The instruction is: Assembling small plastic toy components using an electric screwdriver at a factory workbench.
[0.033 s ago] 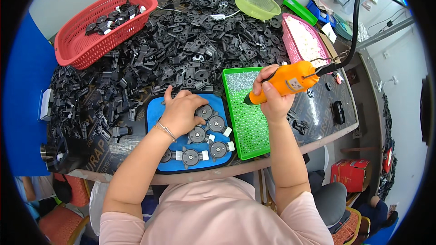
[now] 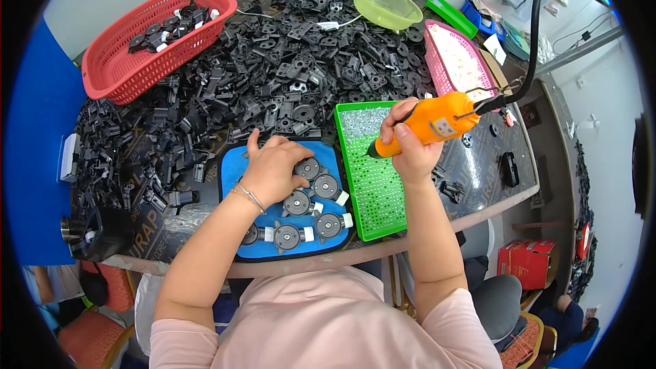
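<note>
My right hand is wrapped round an orange electric screwdriver. Its dark tip points left, over a green perforated tray with small silvery screws heaped at the far end. On a blue mat to the left lie several round black plastic parts, most with a white tab showing. My left hand rests at the mat's far side, thumb and forefinger closed about the edge of one round black part. The palm hides whatever lies beneath it.
Loose black plastic pieces cover much of the table. A red basket holds assembled parts at the far left; a yellow-green colander and a pink basket of white pieces stand at the back. A black cable runs up from the screwdriver.
</note>
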A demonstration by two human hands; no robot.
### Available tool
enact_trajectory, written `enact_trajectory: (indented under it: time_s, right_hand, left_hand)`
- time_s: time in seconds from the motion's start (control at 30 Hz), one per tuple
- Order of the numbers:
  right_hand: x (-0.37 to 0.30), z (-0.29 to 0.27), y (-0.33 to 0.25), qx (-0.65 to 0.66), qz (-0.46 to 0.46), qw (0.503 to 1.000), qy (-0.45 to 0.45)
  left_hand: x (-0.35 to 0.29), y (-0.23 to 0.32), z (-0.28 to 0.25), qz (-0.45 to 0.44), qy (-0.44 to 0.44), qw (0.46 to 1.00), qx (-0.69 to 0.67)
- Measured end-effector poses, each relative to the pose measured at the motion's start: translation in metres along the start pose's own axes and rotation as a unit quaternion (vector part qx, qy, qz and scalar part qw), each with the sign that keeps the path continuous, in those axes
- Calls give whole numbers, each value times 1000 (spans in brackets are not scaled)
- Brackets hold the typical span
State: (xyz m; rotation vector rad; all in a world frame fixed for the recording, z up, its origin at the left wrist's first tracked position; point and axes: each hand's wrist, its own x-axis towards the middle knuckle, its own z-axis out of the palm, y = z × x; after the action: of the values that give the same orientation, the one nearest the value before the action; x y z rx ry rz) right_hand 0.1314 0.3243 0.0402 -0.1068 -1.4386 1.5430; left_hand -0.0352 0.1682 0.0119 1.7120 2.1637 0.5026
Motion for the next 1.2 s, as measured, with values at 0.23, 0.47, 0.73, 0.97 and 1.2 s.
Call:
enact_trajectory:
  time_s: [0.23,0.47,0.73,0.97,1.2]
  right_hand:
    - [9,6,-9,7,-6,1000,-7]
    - [13,63,-7,77,-11,995,-61]
    - [9,86,22,42,23,996,-80]
    - [4,86,25,28,61,993,-98]
    - [10,75,26,56,52,988,-131]
  left_hand:
    - [1,-2,0,-3,2,1000,-2]
    - [1,-3,0,0,-2,1000,-2]
    - [4,-3,0,-7,-17,1000,21]
    - [2,-4,2,0,0,1000,17]
    - [5,-4,3,3,-9,1000,20]
